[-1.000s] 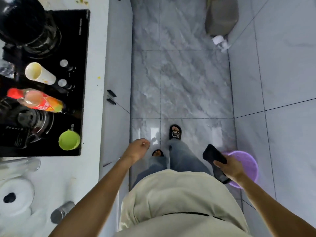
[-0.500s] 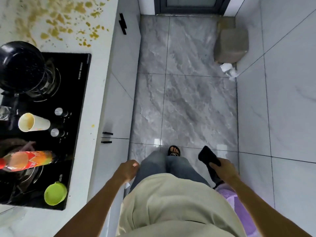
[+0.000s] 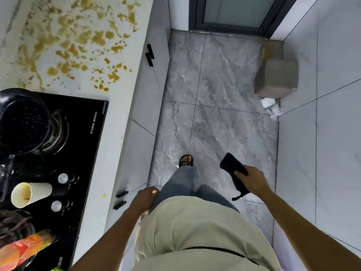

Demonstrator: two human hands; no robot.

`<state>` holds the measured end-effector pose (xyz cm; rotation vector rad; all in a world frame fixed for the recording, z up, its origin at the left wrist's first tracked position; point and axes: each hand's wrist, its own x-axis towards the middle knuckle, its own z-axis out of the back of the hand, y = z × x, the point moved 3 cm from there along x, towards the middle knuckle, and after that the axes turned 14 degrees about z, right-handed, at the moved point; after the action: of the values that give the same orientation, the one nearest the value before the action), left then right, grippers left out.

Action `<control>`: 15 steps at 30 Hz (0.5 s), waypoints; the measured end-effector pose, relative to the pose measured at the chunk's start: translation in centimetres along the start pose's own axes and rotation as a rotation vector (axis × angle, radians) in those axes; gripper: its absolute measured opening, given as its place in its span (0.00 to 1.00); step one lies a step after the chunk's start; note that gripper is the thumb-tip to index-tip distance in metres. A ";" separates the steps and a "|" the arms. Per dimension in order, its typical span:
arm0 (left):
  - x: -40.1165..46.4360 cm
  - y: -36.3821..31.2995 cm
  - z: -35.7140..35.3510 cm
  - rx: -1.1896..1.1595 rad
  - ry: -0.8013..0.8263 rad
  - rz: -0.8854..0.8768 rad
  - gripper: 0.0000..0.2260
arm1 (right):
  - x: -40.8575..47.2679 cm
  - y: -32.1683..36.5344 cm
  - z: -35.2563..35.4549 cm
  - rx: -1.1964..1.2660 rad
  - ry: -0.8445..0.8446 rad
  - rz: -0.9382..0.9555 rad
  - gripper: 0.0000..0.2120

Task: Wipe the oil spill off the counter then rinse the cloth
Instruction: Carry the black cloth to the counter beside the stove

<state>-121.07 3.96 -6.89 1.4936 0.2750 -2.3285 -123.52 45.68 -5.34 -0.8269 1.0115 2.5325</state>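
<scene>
1. Left hand [image 3: 145, 198]: one, hanging at the hip, fingers loosely curled together and holding nothing. Judged to be idle while the person walks alongside the counter.

2. Right hand [image 3: 252, 179]: one, fingers clamped around one dark cloth [image 3: 232, 171]. The cloth is folded and carried out to the person's right over the floor [image 3: 214, 118], well apart from the counter. It appears to be carried ready for wiping; no wiping has begun.

3. Hob [image 3: 78, 153]: one black glass unit let into the counter [image 3: 121, 118] on the person's left, with two silver knobs. On it: one paper cup [image 3: 31, 193] lying on its side, mouth towards the near left; one orange-and-red bottle [image 3: 23, 249] lying down, partly out of frame; one black pot [image 3: 23, 122] on the far burner. A sliver of something green shows at the bottom edge; what it is cannot be told.

4. Stray oil drop [image 3: 104, 195]: one, on the counter strip just beside the hob's edge.

5. Oil spill [image 3: 78, 45]: one scattered patch of many yellow-brown blots on the counter beyond the hob, untouched. Blots too many to count. This is the work area, still ahead of the person.

6. Far end of floor: one grey stool [image 3: 277, 81] against the right wall, with crumpled white paper [image 3: 271, 107] just beside its base, and one door [image 3: 234, 12] beyond.
</scene>
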 end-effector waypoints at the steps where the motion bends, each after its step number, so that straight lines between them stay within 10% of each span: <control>1: 0.6 -1.4 1.6 0.016 -0.002 -0.013 0.14 | 0.4 0.0 0.6 -0.009 -0.006 -0.019 0.02; 15: 6.9 -21.4 20.6 -0.018 -0.058 -0.182 0.14 | 6.6 -1.8 9.4 0.029 -0.026 -0.304 0.09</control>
<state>-149.44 15.03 -5.07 1.4433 0.4323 -2.4990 -131.73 53.88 -4.74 -0.8649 0.8408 2.2605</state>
